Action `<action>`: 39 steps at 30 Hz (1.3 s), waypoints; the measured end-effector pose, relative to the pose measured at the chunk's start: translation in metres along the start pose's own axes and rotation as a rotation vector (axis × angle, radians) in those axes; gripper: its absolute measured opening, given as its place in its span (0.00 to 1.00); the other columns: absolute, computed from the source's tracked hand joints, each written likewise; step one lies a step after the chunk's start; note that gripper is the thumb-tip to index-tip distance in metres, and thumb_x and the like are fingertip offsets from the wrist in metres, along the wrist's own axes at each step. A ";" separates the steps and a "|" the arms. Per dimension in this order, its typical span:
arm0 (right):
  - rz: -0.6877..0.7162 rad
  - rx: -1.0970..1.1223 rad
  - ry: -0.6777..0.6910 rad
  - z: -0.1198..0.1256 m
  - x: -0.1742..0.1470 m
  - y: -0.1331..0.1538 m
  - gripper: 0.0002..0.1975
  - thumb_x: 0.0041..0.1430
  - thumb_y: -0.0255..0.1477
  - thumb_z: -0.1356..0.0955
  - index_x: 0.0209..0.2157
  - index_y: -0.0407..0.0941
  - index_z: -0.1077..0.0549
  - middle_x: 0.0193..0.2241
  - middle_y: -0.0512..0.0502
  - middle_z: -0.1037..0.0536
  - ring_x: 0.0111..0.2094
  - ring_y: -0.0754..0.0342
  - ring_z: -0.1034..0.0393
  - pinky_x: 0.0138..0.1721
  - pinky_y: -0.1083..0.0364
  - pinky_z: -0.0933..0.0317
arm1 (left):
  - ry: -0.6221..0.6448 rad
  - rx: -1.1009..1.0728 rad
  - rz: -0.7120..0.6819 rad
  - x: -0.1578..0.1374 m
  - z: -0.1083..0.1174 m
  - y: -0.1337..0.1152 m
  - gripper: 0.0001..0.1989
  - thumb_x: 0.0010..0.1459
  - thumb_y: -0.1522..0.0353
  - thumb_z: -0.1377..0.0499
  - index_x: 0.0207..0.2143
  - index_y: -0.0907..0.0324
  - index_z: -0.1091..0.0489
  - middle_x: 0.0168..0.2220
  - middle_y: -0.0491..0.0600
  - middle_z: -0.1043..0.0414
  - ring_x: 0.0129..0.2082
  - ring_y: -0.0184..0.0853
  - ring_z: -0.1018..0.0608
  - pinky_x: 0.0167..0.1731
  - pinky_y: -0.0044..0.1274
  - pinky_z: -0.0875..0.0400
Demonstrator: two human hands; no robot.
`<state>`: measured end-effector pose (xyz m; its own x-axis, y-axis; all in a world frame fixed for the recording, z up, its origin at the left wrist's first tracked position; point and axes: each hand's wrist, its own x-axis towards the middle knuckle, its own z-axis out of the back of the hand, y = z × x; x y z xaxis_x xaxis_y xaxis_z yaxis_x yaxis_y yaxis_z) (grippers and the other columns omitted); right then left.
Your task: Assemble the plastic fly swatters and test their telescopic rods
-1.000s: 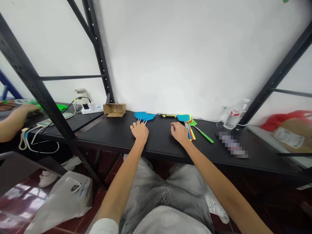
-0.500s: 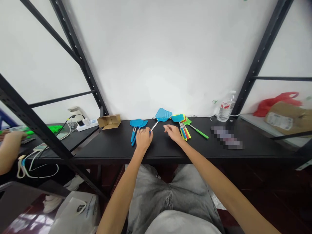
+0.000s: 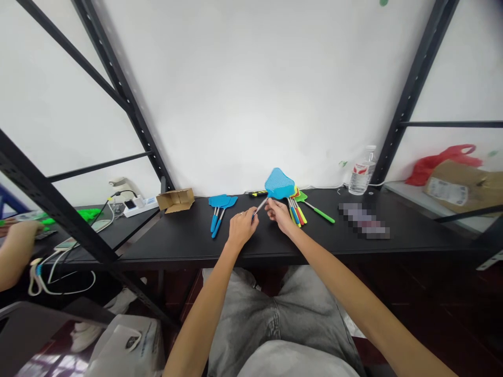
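My left hand [image 3: 243, 227] is closed around the handle of a blue fly swatter with a thin metal shaft. The swatter's mesh head [image 3: 279, 184] is raised, tilted up to the right. Close below that head, my right hand [image 3: 279, 214] has its fingers pinched at the shaft. Left of my hands lie a few blue fly swatters [image 3: 217, 219]. To the right, partly behind the raised head, is a bunch of fly swatters [image 3: 297, 210] with blue, red and yellow handles. A green fly swatter [image 3: 320, 212] lies beside the bunch.
An open cardboard box [image 3: 176, 200] and a power strip [image 3: 141, 207] stand left. A black-and-yellow tool [image 3: 258, 193] lies by the wall. A water bottle [image 3: 361, 173] and a pixelated item [image 3: 363, 220] are right. Metal posts flank the black table [image 3: 165, 243]. A person's arm [image 3: 18, 251] shows far left.
The blue fly swatter in my left hand has moved right and up, uncovering the black-and-yellow tool. My right hand has closed in on its shaft.
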<state>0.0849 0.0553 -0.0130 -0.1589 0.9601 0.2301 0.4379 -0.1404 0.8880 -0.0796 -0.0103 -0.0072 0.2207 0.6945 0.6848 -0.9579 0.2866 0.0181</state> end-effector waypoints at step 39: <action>0.168 -0.270 0.169 -0.005 -0.009 -0.003 0.23 0.49 0.50 0.27 0.28 0.43 0.21 0.23 0.48 0.26 0.21 0.60 0.39 0.19 0.59 0.50 | 0.095 -0.012 0.023 -0.003 0.006 0.000 0.19 0.71 0.58 0.56 0.44 0.54 0.28 0.39 0.51 0.22 0.39 0.37 0.23 0.34 0.25 0.40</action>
<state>0.0810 0.0459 -0.0157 -0.2583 0.8681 0.4240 0.2241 -0.3730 0.9003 -0.0816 -0.0161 -0.0049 0.2161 0.7602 0.6127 -0.9606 0.2778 -0.0059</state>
